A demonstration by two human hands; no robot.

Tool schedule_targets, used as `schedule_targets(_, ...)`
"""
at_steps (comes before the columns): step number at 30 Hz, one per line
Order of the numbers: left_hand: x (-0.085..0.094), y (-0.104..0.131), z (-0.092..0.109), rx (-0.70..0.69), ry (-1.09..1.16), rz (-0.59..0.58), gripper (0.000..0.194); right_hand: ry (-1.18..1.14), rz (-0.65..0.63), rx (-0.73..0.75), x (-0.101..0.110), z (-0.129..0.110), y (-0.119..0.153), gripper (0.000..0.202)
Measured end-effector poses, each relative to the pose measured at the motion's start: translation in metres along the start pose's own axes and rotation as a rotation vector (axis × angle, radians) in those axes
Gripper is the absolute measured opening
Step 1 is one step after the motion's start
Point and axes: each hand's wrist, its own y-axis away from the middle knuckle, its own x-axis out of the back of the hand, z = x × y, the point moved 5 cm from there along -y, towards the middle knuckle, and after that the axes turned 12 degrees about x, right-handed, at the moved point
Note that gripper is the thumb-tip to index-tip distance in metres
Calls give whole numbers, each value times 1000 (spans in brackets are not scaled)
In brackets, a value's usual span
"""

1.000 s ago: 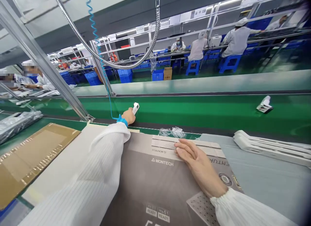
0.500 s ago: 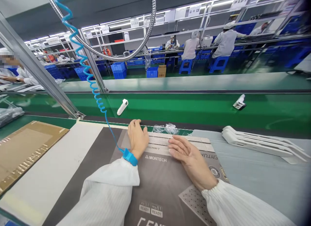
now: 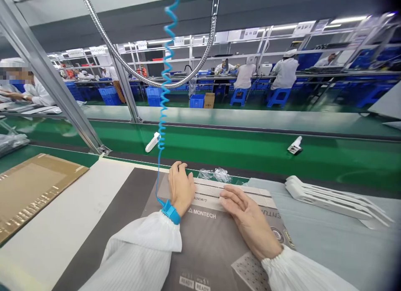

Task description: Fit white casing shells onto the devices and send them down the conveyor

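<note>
A dark grey printed cardboard box [image 3: 200, 245] marked MONTECH lies in front of me, with a lighter strip along its far edge. My left hand [image 3: 181, 188] rests at that far edge, fingers slightly bent and apart, around no object. A blue wrist strap [image 3: 171, 211] circles the left wrist, and a coiled blue cord [image 3: 166, 74] rises from it. Farther right, my right hand [image 3: 247, 220] lies over the box with its fingers stretched toward the light strip. Whether its fingertips press on the surface, I cannot tell.
Crumpled clear plastic [image 3: 219, 174] lies just beyond the box. White plastic strips [image 3: 332, 201] are stacked on the grey mat [image 3: 319, 236] at right. Flat brown cardboard [image 3: 34, 191] lies at left. A metal post [image 3: 69, 90] and hanging metal hose [image 3: 140, 78] stand beyond; co-workers sit farther back.
My view has tilted slightly, so the bench sits lower in the picture. The coiled cord has swung to the right. Both hands keep nearly the same places over the box.
</note>
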Motion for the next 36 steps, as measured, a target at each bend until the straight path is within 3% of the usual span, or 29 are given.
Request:
schedule_targets(5,-1,0,-1,-12,6,5,28,-24,26,19,0,2,0,44)
schedule_targets(18,-4,-1,-4,-37,5,29,30,-124,-6,-36,-2,7,-1,50)
schedule_targets(30,7,-6,-2,-140,133,120,15,-128,-67,11,-5,11,-3,48)
schedule_targets(36,11,-6,4,-141,199,43,31,-140,-55,21,-7,13,-3,48)
